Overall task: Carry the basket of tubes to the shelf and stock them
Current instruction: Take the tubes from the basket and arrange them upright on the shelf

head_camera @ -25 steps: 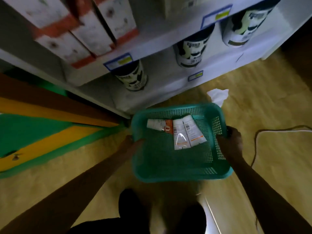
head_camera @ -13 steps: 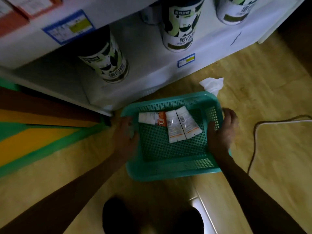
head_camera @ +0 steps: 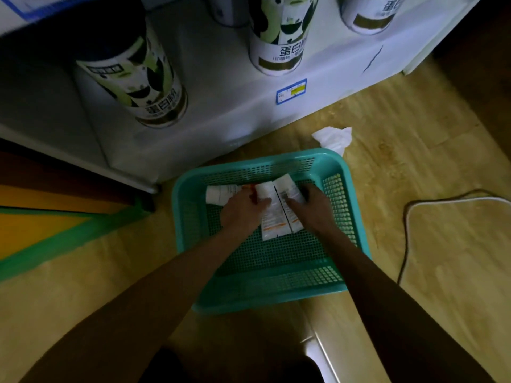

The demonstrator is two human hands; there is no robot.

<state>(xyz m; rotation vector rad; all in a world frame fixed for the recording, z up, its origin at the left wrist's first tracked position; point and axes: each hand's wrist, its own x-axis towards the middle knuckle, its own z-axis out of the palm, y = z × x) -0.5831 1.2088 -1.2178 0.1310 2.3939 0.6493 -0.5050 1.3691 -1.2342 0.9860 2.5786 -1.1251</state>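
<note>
A teal plastic mesh basket (head_camera: 276,288) is sitting on the pale wood-grain floor (head_camera: 431,167) in the centre of the frame, just in front of the white bottom shelf (head_camera: 235,111) that is filling the upper half. Both bare arms are reaching in from the bottom edge, and both hands are inside the basket.

Three white squeeze tubes with orange print are lying on the basket's mesh bottom toward its far side. The left tube (head_camera: 221,193) is lying crosswise, its orange end partly hidden under the left hand (head_camera: 243,212). The middle tube (head_camera: 269,219) and the right tube (head_camera: 289,201) are lying side by side and touching, running lengthwise toward the viewer.

The left hand is closing its fingers over the upper part of the middle tube – thumb on one side, fingers curled over the top. The right hand (head_camera: 311,208) is resting on the right tube with its fingers bent around the tube's far edge; whether it is truly gripping cannot be told in the dim light.

On the shelf, tall round white canisters with black and green patches are standing – one at upper left (head_camera: 138,81), one at top centre (head_camera: 279,37). A blue-bordered price label (head_camera: 291,91) is stuck to the shelf's front edge. A crumpled white tissue (head_camera: 333,138) is lying on the floor just beyond the basket's far right corner, and a dark cable (head_camera: 409,217) is looping across the floor at the right.
</note>
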